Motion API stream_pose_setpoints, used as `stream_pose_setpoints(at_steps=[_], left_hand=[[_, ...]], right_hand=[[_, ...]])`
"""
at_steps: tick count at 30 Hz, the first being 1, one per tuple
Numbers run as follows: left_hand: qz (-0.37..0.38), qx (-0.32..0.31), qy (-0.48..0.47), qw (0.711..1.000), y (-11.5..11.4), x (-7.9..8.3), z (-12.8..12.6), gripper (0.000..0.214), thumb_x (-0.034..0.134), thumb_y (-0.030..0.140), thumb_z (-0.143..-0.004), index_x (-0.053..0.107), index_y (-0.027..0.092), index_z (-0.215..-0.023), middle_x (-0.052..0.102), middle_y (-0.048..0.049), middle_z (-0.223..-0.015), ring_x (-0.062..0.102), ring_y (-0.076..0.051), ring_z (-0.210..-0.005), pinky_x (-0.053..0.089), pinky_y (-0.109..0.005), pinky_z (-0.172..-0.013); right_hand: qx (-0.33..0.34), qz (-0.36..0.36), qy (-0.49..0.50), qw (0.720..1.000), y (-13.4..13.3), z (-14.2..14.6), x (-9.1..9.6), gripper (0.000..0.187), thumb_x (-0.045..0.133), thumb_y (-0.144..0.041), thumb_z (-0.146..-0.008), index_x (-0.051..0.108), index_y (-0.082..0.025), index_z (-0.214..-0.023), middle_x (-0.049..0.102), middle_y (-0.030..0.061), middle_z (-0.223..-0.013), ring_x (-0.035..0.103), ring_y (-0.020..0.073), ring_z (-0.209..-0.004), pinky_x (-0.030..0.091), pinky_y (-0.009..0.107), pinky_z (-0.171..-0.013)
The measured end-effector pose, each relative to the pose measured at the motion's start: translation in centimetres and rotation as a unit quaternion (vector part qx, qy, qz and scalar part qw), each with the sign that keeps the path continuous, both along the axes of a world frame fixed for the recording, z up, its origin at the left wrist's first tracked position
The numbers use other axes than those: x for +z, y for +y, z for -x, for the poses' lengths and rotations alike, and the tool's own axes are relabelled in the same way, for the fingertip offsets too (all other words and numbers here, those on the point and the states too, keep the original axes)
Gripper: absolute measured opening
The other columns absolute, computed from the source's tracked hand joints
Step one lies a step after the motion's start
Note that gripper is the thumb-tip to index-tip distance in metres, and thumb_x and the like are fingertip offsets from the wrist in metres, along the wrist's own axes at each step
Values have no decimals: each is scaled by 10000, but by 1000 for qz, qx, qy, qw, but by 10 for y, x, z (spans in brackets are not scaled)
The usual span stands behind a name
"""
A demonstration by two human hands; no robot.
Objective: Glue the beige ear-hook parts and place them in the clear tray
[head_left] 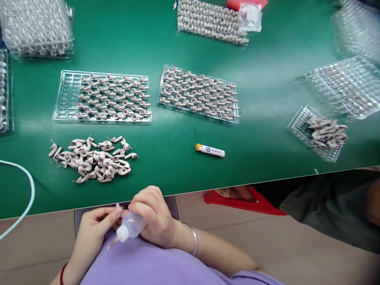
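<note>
My left hand is closed in a pinch near the table's front edge. Between its thumb and fingers sits a small pale earbud shell, mostly hidden by the fingertips. Close beside it, my right hand wraps round a translucent squeeze bottle with a white cap. The bottle is tilted, and its thin brownish nozzle points down and left, away from the shell. Beyond my hands, a loose pile of beige earbud shells lies on the green table, several with fine wires sticking out.
Two clear trays of shells, a left tray and a right tray, lie past the pile. A white lighter is right of centre. Tray stacks stand far left. A pale cable curves at left; another person's dark clothing is at right.
</note>
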State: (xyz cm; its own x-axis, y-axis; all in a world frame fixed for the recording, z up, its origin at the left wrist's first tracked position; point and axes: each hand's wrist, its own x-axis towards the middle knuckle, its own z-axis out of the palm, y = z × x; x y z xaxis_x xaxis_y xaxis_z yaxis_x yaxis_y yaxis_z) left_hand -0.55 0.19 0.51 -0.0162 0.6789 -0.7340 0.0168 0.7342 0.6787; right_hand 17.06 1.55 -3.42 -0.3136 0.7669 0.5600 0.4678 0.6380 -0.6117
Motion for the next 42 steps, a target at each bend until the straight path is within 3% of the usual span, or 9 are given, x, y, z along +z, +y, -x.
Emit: stream_pose_setpoints(at_steps=[13, 18, 23, 27, 30, 33, 37, 42], left_hand=[[-2, -19, -25, 999, 3, -4, 3, 294, 802, 473, -659, 794, 181, -697, 732, -57, -651, 568, -132, -555, 406, -174, -447], [-29, -11, 1, 1000, -2, -7, 0, 290, 806, 458, -646, 792, 171, -681, 720, -57, -629, 601, -153, -588, 466, -187, -516], [-36, 7, 16, 999, -7, -16, -1, 338, 796, 479, -654, 809, 172, -794, 744, -69, -701, 628, -179, -645, 518, -219, -579], [-36, -44, 15, 998, -3, -11, 4, 361, 769, 513, -673, 802, 168, -773, 748, -76, -706, 636, -187, -614, 519, -232, -546], [-77, -92, 48, 992, -2, 2, 7, 288, 741, 477, -715, 796, 203, -786, 773, -68, -786, 687, -208, -674, 548, -242, -602], [-211, -114, 170, 956, -4, 14, 10, 184, 720, 410, -759, 782, 238, -779, 778, -41, -822, 707, -200, -705, 555, -240, -658], [-397, -139, 288, 860, 0, 21, 15, 84, 716, 313, -796, 755, 241, -819, 743, -13, -783, 656, -143, -628, 525, -214, -627], [-486, -170, 342, 786, 9, 27, 16, 84, 702, 247, -833, 726, 240, -913, 700, 4, -794, 624, -105, -603, 515, -194, -634]], right_hand=[[-4, -8, -7, 1000, 2, 1, 5, 71, 524, -138, -900, 539, -186, -949, 637, 50, -805, 542, 175, -726, 427, 345, -702], [2, -13, -9, 1000, 3, -1, 7, 75, 531, -123, -891, 544, -177, -942, 640, 52, -802, 552, 173, -731, 429, 342, -702], [14, -19, -22, 999, 5, -3, 9, 87, 533, -111, -892, 544, -173, -952, 631, 51, -808, 549, 167, -721, 425, 340, -702], [20, -9, -18, 1000, 9, -5, 13, 106, 527, -108, -892, 539, -181, -968, 623, 53, -820, 542, 169, -721, 438, 327, -685], [51, 70, 30, 996, 13, -13, 19, 166, 593, -139, -864, 527, -201, -1004, 626, 52, -875, 569, 170, -763, 476, 307, -686], [67, 192, 114, 972, 18, -24, 26, 280, 729, -257, -811, 517, -229, -991, 603, 17, -871, 571, 145, -719, 489, 268, -638], [26, 282, 187, 941, 25, -37, 32, 334, 786, -325, -776, 511, -235, -941, 571, -19, -819, 544, 118, -664, 471, 237, -596], [6, 321, 234, 918, 28, -39, 33, 353, 796, -375, -757, 509, -228, -900, 573, -14, -829, 550, 128, -698, 485, 252, -619]])
